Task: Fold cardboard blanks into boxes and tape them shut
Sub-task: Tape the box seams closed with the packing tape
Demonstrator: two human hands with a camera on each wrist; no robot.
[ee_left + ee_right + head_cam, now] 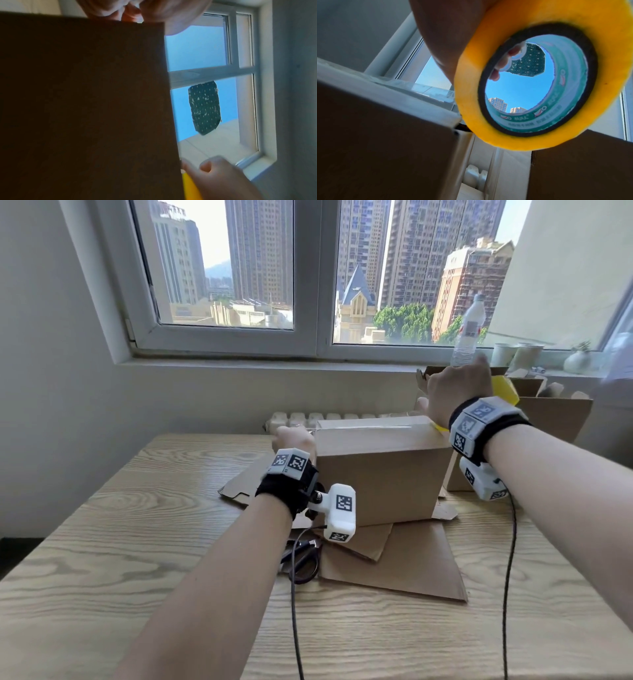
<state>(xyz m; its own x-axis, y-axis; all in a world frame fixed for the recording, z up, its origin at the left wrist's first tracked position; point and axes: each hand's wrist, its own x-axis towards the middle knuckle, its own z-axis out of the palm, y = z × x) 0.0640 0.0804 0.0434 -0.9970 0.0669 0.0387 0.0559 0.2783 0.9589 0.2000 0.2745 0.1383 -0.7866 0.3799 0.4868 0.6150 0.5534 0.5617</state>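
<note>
Two hands worked at opposite ends of one closed cardboard box [380,470] standing on the wooden bench [137,542]. The right hand [457,395] curled around a yellow roll of tape [539,75], thumb side on the outer rim and fingertips [513,54] showing through the core. The roll sat at the box's top right corner, with a clear strip of tape [366,424] laid along the top seam. That wrist was raised above the box, the forearm reaching in from the right. The left hand [294,438] was at the box's top left corner, its fingers [130,9] curled at the top edge; whether they pinched the tape end or the cardboard could not be told. Flat cardboard blanks [394,570] lay under and before the box, scissors [301,559] beside them. Another open box [555,412] stood behind the right hand.
</note>
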